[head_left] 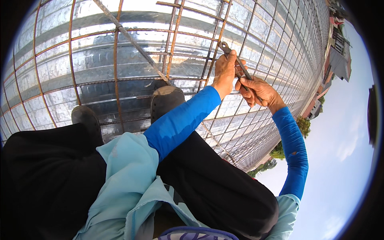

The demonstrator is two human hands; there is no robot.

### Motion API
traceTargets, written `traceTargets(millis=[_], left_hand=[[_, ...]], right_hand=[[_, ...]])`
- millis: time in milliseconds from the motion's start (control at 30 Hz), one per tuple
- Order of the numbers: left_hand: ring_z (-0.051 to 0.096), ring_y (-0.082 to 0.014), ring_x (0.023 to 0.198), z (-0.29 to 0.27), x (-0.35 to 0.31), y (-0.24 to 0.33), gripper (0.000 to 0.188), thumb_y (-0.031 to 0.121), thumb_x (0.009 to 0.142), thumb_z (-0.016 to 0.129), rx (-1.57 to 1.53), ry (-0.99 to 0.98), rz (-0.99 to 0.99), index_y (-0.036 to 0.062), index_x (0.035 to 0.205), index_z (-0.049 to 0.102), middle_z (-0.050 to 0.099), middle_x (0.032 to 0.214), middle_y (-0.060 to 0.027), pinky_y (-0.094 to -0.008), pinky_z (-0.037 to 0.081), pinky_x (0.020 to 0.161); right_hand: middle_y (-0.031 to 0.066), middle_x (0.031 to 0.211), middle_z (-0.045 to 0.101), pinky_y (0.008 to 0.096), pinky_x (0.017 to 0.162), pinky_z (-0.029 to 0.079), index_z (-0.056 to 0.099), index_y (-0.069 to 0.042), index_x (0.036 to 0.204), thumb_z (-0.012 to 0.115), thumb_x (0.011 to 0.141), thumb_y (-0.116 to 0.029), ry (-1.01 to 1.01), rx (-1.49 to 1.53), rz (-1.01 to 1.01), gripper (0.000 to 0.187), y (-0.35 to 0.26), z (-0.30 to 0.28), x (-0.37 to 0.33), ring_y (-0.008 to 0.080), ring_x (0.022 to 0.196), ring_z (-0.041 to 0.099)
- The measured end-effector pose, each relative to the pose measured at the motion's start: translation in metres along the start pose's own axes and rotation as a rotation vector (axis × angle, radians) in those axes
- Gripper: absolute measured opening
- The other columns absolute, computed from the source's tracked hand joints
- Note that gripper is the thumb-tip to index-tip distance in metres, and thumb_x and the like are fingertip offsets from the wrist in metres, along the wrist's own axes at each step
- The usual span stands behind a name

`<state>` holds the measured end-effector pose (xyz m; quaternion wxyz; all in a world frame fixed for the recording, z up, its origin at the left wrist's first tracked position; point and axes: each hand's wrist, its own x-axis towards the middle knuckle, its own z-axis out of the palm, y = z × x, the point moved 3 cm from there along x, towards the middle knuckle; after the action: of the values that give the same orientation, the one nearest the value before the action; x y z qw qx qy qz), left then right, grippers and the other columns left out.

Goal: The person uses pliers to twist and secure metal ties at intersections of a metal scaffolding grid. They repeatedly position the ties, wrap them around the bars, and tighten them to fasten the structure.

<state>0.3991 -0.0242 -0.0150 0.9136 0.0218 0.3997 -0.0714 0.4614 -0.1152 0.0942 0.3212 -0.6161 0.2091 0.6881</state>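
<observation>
Dark metal pincers [241,64] are held over a mesh of rusty reinforcing bars [173,40], their jaws close to a crossing of bars. My right hand [259,92] is closed around the handles at their lower end. Nearer the jaws, my left hand [225,74] is closed against the pincers, its thumb beside the tool and its fingertips showing past it. Whether tie wire is also between these fingers is too small to tell. Blue sleeves [186,120] cover both my forearms.
Ribbed, shiny metal decking [96,64] lies below the mesh. One bar [132,40] runs diagonally across the grid, ending near my dark shoe [166,98]; the other shoe [87,120] is further left. Past the mesh's right edge are roofs [340,64], trees [303,127] and sky.
</observation>
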Motion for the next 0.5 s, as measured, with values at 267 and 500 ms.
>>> traceTargets(millis=[267, 500], left_hand=[[0.074, -0.0355, 0.094, -0.002, 0.008, -0.002, 0.029, 0.031, 0.112, 0.045, -0.093, -0.109, 0.034, 0.0025, 0.113, 0.051, 0.067, 0.101, -0.0187, -0.0454, 0.064, 0.079], [0.074, -0.0308, 0.087, 0.002, 0.01, -0.003, 0.027, 0.029, 0.113, 0.044, -0.087, -0.045, 0.053, 0.0033, 0.109, 0.051, 0.07, 0.098, -0.0188, -0.0433, 0.063, 0.077]], right_hand=[[0.0103, 0.074, 0.071, 0.0323, 0.049, 0.055, 0.061, 0.0, 0.107, 0.076, 0.095, -0.034, 0.358, -0.522, -0.122, 0.039, -0.018, 0.0, -0.005, 0.0218, 0.058, 0.07], [0.0244, 0.077, 0.07, 0.0409, 0.067, 0.061, 0.056, 0.01, 0.1, 0.068, 0.083, -0.005, 0.751, -1.7, -0.152, 0.026, -0.027, 0.045, -0.002, 0.0363, 0.074, 0.074]])
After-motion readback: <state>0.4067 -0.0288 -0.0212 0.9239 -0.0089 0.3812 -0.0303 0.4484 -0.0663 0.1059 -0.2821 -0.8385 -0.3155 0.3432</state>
